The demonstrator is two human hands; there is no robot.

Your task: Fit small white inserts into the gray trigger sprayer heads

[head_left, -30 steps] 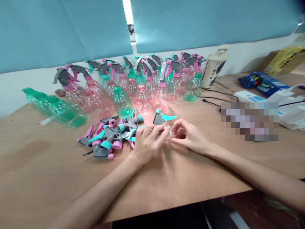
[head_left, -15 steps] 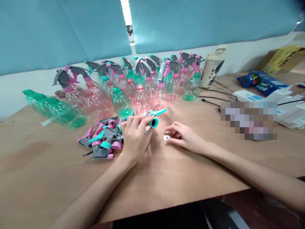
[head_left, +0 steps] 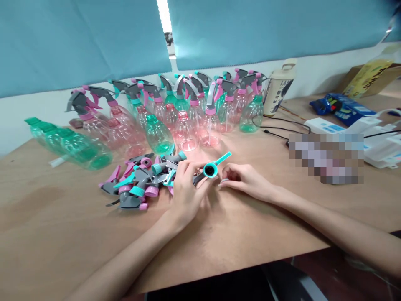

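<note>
My left hand (head_left: 189,194) is closed on a grey and turquoise trigger spray head (head_left: 210,169). Its collar faces me, showing a dark opening, and its turquoise trigger sticks out to the upper right. Just to the right, my right hand (head_left: 246,179) pinches a small white washer (head_left: 224,181) between thumb and fingers, partly hidden by the fingertips. The two hands are close but apart. Left of my left hand lies a pile of loose spray heads (head_left: 144,179) in grey, pink and turquoise.
Behind the pile stand several pink and green bottles, some with spray heads, such as an open pink bottle (head_left: 187,131). Green bottles (head_left: 78,144) lie on the left. A cream tumbler (head_left: 280,88), black cable (head_left: 275,133), blue packet (head_left: 346,109) and white boxes (head_left: 326,126) occupy the right side.
My left hand has moved right and slightly down, and the spray head's opening has turned more toward me. My right fingers have closed on the washer and lifted it from the table.
</note>
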